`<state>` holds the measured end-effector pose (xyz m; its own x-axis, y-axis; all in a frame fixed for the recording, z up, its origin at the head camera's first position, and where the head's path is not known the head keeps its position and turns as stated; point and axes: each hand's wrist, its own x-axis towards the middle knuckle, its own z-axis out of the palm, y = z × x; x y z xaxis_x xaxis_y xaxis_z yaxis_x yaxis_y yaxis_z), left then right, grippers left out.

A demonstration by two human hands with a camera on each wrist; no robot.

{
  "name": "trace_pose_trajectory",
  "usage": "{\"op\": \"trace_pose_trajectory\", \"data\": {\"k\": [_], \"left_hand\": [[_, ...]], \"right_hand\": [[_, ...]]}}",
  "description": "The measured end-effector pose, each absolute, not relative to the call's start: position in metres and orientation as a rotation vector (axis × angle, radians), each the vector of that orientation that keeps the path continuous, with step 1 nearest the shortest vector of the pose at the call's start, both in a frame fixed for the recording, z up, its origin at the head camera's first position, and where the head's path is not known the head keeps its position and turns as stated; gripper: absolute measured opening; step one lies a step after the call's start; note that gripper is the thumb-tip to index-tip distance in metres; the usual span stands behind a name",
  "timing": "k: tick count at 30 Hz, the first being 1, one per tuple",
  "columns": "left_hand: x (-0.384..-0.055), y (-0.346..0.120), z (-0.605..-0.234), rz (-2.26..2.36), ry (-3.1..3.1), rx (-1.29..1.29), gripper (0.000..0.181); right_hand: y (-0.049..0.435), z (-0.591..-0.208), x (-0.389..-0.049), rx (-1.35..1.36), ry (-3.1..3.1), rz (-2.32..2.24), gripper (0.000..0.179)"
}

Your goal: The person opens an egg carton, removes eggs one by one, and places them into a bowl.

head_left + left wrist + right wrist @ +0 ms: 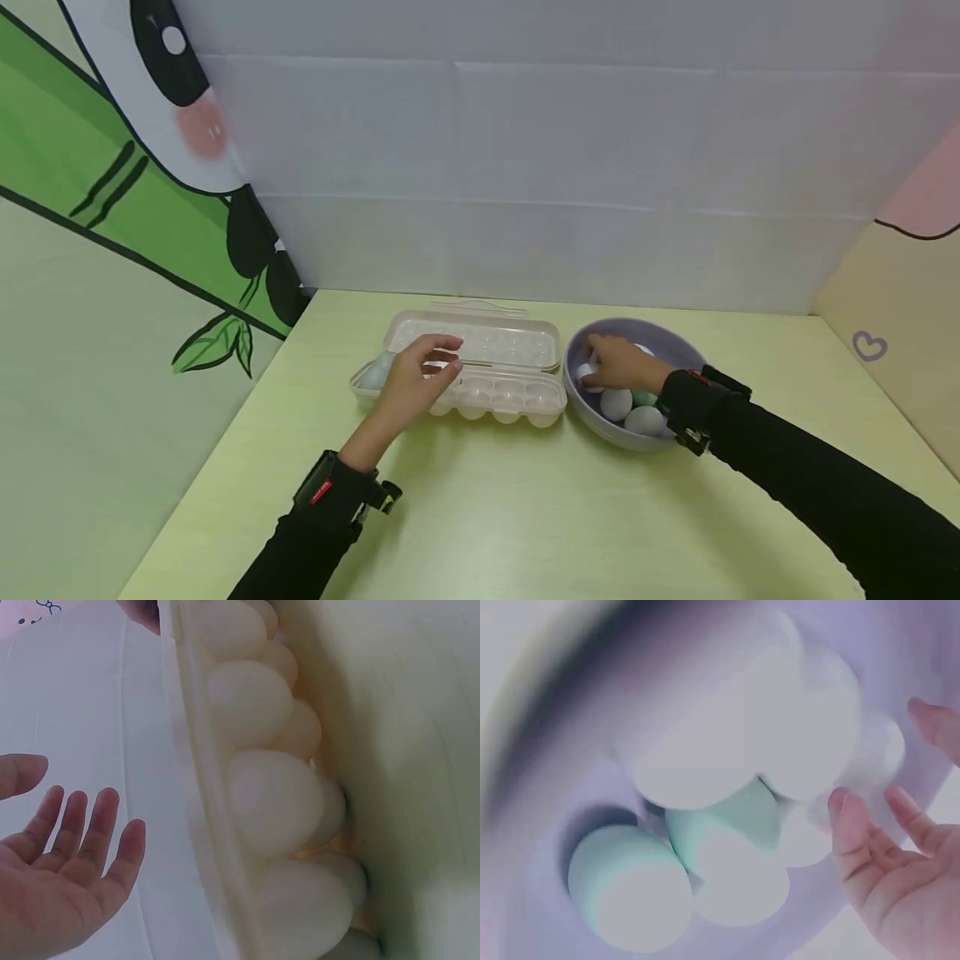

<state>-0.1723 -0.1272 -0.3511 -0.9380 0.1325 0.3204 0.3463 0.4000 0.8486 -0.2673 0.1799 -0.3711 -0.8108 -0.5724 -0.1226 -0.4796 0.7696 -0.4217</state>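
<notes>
In the head view my left hand (420,375) hovers over the left half of an open clear plastic egg carton (525,387). Its fingers are loosely bent and hold nothing; the left wrist view shows the same hand (67,877) with spread fingers. A pale blue-green egg (377,371) sits in the carton's left end, partly behind that hand. My right hand (626,364) reaches into a purple-grey bowl (600,427) of eggs. A white egg (877,750) lies between its thumb and fingers, with a small gap at the thumb in the right wrist view.
White eggs (617,405) and mint-green eggs (630,889) fill part of the bowl. The carton's raised lid (517,342) leans back behind its cups. Bowl and carton stand side by side on a pale yellow table (480,517), before a white back wall (525,167).
</notes>
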Motion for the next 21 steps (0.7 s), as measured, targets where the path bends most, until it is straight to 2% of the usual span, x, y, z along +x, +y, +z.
{"op": "trace_pose_trajectory", "data": {"k": [10,16,21], "left_hand": [[-0.199,-0.136,-0.340,-1.280,-2.669,-0.343,0.028],[-0.222,-0.132,-0.351,-1.071,-2.933,-0.215,0.033],[-0.237,-0.121,-0.362,-0.768,-3.154,-0.211,0.038]], "right_hand": [[0.204,-0.338,-0.262,-0.857,2.738,-0.796,0.031],[0.215,-0.326,-0.257,-0.830,2.727,-0.890,0.030],[0.223,-0.323,-0.253,-0.880,2.713,-0.927,0.028]]}}
